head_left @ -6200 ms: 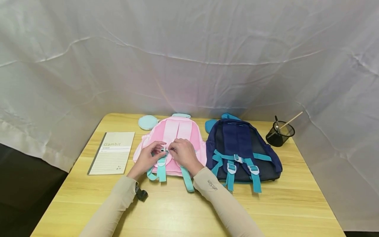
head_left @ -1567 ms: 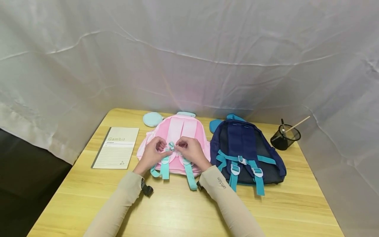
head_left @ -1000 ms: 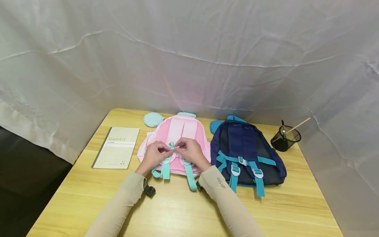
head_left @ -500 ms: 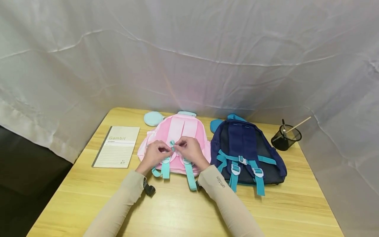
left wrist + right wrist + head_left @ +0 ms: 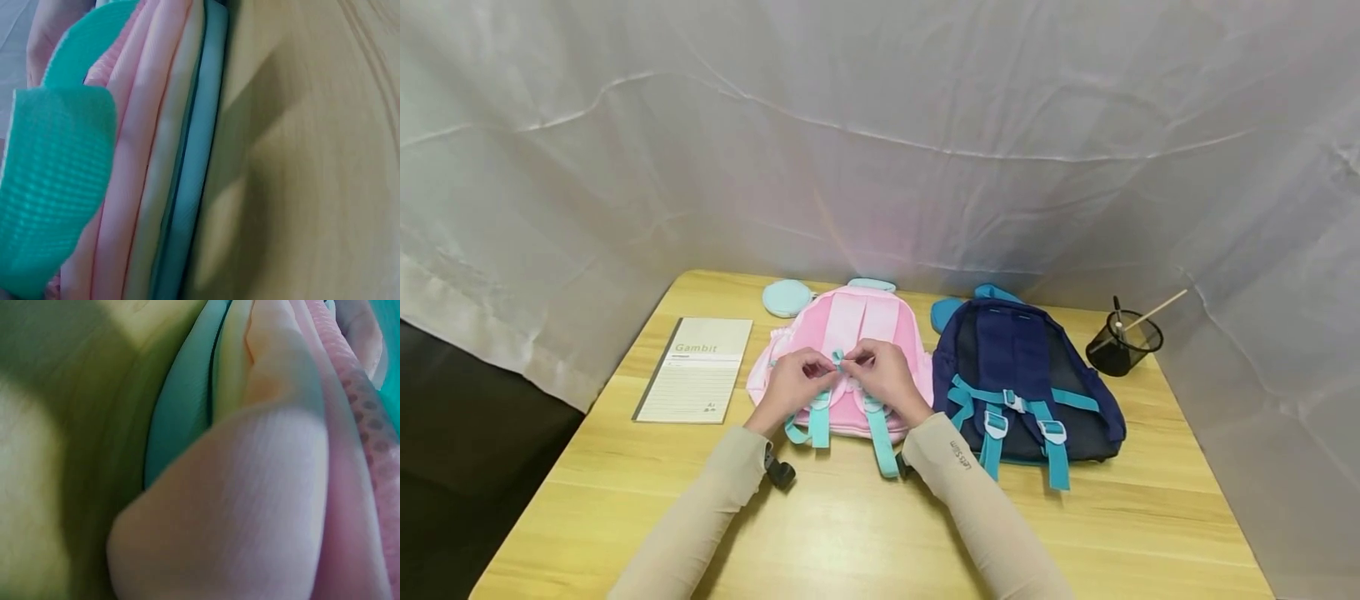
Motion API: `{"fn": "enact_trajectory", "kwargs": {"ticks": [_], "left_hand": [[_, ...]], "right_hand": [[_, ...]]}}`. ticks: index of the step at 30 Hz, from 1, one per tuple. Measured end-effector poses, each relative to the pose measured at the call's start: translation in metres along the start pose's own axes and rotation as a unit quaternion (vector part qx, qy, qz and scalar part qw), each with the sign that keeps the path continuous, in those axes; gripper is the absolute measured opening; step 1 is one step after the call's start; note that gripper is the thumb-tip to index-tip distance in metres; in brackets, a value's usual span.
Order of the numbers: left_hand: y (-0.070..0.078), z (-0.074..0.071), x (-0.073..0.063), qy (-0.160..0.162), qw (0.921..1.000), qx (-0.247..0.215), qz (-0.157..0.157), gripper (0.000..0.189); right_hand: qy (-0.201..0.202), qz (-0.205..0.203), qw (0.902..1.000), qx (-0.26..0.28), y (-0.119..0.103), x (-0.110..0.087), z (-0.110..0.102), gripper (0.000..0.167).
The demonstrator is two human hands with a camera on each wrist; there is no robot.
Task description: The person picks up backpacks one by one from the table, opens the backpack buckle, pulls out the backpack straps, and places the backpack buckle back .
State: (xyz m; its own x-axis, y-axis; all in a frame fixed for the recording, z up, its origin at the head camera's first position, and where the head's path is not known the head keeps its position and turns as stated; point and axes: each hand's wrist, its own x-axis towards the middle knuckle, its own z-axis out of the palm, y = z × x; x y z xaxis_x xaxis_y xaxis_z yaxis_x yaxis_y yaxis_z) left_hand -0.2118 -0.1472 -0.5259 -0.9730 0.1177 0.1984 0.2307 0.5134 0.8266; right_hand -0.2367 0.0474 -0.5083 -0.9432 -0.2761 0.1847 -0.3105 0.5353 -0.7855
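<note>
A pink backpack [image 5: 808, 329] lies on the table with its shoulder straps facing up. Over its middle, my left hand [image 5: 792, 385] and right hand [image 5: 883, 375] meet, thumbs and forefingers pinching a turquoise chest strap [image 5: 838, 357]. A small loop of that strap stands up between the fingertips; whatever part sits below it is hidden by the fingers. Two turquoise webbing ends, a left one [image 5: 820, 427] and a right one [image 5: 882, 442], hang toward the front. In the left wrist view a turquoise strap [image 5: 56, 181] curves close to the camera, beside the bag's pink side [image 5: 134, 125].
Close on the right lies a navy backpack [image 5: 1007, 342] with its white chest buckle [image 5: 1013, 402] fastened. A black mesh pen cup [image 5: 1108, 357] stands at the back right. To the left is a notebook [image 5: 696, 383]; a round pale-blue pouch [image 5: 786, 297] sits behind.
Earlier a white buckle piece showed between my hands; now a turquoise loop stands there instead. Over the last second both hands stay almost in place, with small fingertip shifts around the strap.
</note>
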Motion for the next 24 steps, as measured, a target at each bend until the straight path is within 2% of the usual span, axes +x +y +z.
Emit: {"fn": "enact_trajectory", "kwargs": {"ticks": [9, 12, 20, 24], "left_hand": [[-0.0034, 0.0029, 0.0003, 0.000, 0.9999, -0.012, 0.006, 0.006], [-0.0033, 0.0029, -0.0006, -0.006, 0.9999, -0.015, -0.002, 0.007], [-0.0012, 0.0018, -0.0020, -0.020, 0.9997, 0.005, -0.012, 0.006], [0.0011, 0.0012, -0.0019, -0.022, 0.9995, 0.021, -0.004, 0.007]], "right_hand": [[0.005, -0.001, 1.0000, -0.001, -0.0010, 0.0005, -0.0002, 0.006], [0.009, -0.001, 1.0000, 0.001, -0.0021, 0.0008, -0.0004, 0.005], [0.017, -0.001, 0.9998, 0.007, -0.0037, 0.0019, -0.0020, 0.006], [0.015, 0.004, 0.9998, 0.013, -0.0052, 0.0018, -0.0042, 0.006]]}}
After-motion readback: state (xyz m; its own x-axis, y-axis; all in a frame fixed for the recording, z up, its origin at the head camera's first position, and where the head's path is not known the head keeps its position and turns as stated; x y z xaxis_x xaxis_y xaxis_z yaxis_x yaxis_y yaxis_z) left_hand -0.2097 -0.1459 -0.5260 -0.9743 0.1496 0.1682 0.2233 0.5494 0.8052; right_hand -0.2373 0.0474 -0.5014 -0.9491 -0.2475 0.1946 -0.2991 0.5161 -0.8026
